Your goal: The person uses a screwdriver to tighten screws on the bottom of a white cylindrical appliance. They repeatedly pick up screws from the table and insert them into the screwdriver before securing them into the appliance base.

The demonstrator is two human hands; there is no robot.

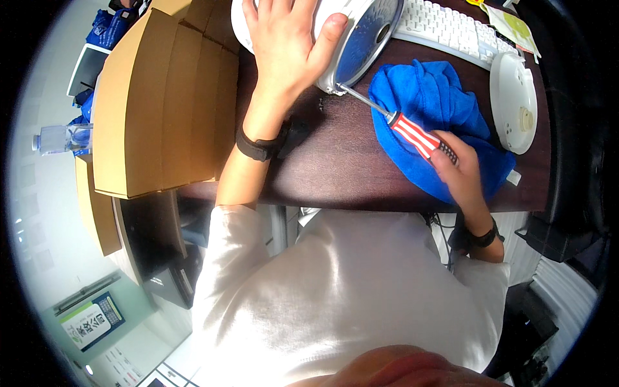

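My left hand (288, 45) lies flat on a white rounded appliance (329, 69), fingers stretched out and thumb spread to the side. The appliance rests tilted on its side, its shiny bluish metal face (364, 45) with a dark round opening turned to the right. The top frame edge cuts off part of it. My right hand (459, 169) is wrapped round the striped red-and-white handle of a screwdriver (412, 134). The screwdriver's tip touches the lower rim of the appliance; whether it sits in a screw cannot be made out. Beneath the screwdriver, a crumpled blue cloth (445, 97) lies on the table.
On the dark wooden table (309, 174), a white keyboard (451, 29) lies behind the cloth. A round white cover (514, 103) with a small central hub is at the right. A large cardboard box (167, 103) stands left of my forearm. A plastic bottle (61, 139) is farther left.
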